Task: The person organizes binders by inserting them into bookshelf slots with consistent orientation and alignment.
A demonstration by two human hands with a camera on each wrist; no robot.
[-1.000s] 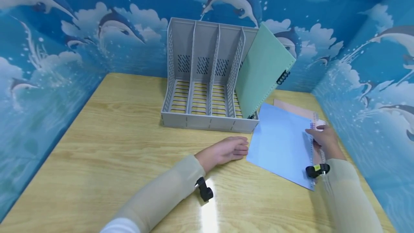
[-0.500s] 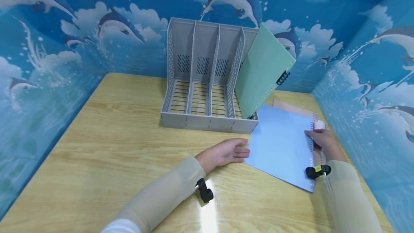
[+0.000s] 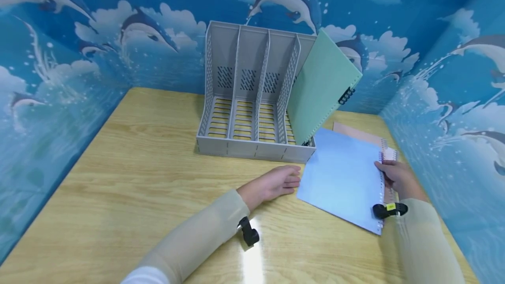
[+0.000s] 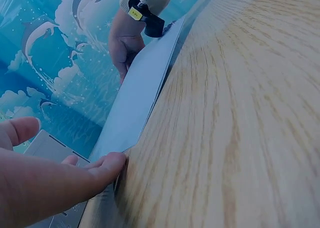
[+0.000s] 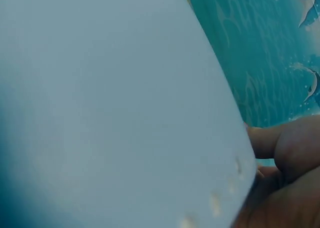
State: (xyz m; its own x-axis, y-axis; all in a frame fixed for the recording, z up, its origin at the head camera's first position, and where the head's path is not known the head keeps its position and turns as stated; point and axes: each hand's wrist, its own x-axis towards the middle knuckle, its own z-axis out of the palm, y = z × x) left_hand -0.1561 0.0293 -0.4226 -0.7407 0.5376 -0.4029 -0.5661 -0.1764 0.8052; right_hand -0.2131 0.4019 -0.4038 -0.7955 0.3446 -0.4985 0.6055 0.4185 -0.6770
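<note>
A light blue spiral notebook lies on the right of the table, its coil along its right edge. My right hand grips it at that coil, thumb on top and the other fingers underneath, partly hidden. In the right wrist view the blue cover fills most of the picture. My left hand is at the notebook's left edge, fingers loosely extended. The left wrist view has its fingertips right at the notebook's near corner, with nothing held between thumb and fingers.
A pinkish spiral notebook shows under the blue one. Behind my left hand stands a grey file rack with upright dividers. A green notebook leans in its rightmost slot. Dolphin-print walls border the wooden table.
The blue notebook has shifted slightly left and toward me, with my right hand still gripping its coil edge. My left hand has drawn back a little to the left.
</note>
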